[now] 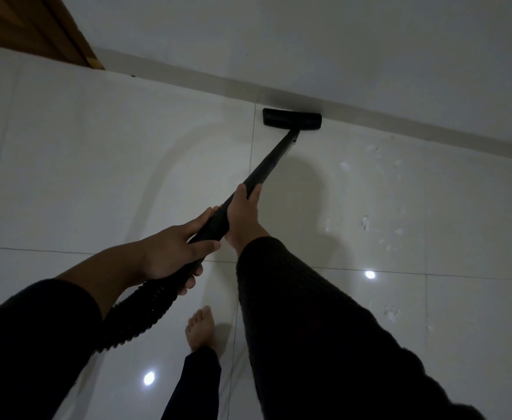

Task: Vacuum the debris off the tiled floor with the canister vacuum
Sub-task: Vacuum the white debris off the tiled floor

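From your head camera, the shiny pale floor (103, 165) runs up to a wall (339, 40) that crosses from 10 o'clock to 3 o'clock, with a pale strip (430, 130) along its foot. A brown wooden door edge (36, 28) sits at 11 o'clock. The widest open floor is at 9 o'clock.

The flat black vacuum head (292, 118) sits at 12 o'clock, touching the strip. A long, smooth black tube (264, 174) slants back from it to you, and a bumpy black hose (139, 313) hangs below toward 8 o'clock. Small white bits (365, 222) lie scattered at 3 o'clock, apart from the head.

Your right hand (242, 216) wraps its fingers around the tube. Your left hand (173, 250) curls around the tube's lower end, just above the hose. Your bare foot (200, 327) stands at 6 o'clock.
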`<state>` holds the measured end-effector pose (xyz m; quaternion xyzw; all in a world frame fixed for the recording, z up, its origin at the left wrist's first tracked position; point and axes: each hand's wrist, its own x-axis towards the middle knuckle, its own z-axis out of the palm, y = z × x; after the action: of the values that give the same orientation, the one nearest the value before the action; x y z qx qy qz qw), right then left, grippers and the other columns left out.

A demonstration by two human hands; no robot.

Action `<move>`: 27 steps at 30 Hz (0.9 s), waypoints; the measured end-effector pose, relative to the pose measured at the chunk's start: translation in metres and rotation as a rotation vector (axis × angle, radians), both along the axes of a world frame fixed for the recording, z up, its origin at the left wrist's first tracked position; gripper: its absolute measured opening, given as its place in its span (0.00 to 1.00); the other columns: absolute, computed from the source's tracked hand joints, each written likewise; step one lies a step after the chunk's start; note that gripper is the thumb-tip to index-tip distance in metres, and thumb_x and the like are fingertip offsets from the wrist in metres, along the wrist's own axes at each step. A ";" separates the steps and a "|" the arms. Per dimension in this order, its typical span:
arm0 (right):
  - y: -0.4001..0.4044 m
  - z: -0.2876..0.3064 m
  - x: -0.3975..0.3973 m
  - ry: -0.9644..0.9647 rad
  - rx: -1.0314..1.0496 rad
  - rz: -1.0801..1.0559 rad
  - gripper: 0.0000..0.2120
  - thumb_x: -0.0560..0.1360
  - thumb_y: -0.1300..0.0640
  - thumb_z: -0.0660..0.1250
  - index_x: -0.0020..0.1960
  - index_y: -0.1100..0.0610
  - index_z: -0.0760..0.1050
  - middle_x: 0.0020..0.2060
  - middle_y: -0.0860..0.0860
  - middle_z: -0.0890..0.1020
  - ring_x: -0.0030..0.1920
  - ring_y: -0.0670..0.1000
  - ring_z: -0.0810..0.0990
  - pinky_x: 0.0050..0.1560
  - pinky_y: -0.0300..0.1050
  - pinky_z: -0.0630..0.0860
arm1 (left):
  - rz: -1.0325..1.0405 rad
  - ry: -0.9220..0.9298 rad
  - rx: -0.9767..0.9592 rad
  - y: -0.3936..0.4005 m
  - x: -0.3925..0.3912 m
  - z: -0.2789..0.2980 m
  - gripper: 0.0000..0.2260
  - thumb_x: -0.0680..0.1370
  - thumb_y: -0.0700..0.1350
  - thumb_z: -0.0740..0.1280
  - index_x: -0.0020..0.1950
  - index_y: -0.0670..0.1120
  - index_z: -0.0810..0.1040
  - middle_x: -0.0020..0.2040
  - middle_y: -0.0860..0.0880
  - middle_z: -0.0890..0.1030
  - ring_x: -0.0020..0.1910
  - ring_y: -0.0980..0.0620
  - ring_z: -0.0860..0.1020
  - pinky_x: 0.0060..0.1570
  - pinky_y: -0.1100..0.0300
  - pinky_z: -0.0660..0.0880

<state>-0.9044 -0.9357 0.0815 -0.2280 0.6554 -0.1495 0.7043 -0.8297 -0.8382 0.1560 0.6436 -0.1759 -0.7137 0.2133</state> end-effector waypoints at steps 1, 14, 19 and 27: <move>-0.003 0.001 -0.003 0.000 0.002 -0.003 0.26 0.82 0.49 0.52 0.76 0.38 0.44 0.57 0.52 0.70 0.42 0.53 0.75 0.47 0.49 0.78 | -0.007 0.000 0.002 -0.004 -0.002 0.001 0.31 0.80 0.46 0.62 0.73 0.69 0.49 0.33 0.43 0.73 0.23 0.51 0.73 0.24 0.61 0.73; -0.060 0.007 -0.078 0.033 0.020 -0.005 0.26 0.82 0.48 0.52 0.75 0.37 0.44 0.60 0.52 0.69 0.44 0.52 0.76 0.49 0.49 0.78 | -0.033 0.024 -0.012 -0.058 -0.075 0.007 0.31 0.80 0.46 0.62 0.74 0.67 0.47 0.34 0.43 0.73 0.24 0.52 0.74 0.24 0.61 0.73; -0.078 0.004 -0.113 0.044 0.036 0.033 0.26 0.82 0.48 0.51 0.75 0.37 0.43 0.65 0.54 0.67 0.40 0.51 0.77 0.49 0.48 0.78 | -0.018 0.032 0.006 -0.076 -0.111 0.002 0.31 0.81 0.46 0.61 0.75 0.66 0.48 0.34 0.44 0.73 0.24 0.52 0.74 0.25 0.60 0.74; -0.092 0.017 -0.165 0.056 0.068 0.048 0.26 0.82 0.48 0.51 0.75 0.37 0.42 0.62 0.53 0.68 0.39 0.50 0.76 0.52 0.48 0.78 | 0.005 0.032 0.036 -0.086 -0.167 0.011 0.31 0.80 0.47 0.62 0.74 0.67 0.48 0.34 0.43 0.73 0.24 0.52 0.74 0.25 0.60 0.74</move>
<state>-1.0697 -1.0275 0.0985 -0.2238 0.6740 -0.1038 0.6963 -0.9962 -0.9239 0.1667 0.6364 -0.1579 -0.7263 0.2063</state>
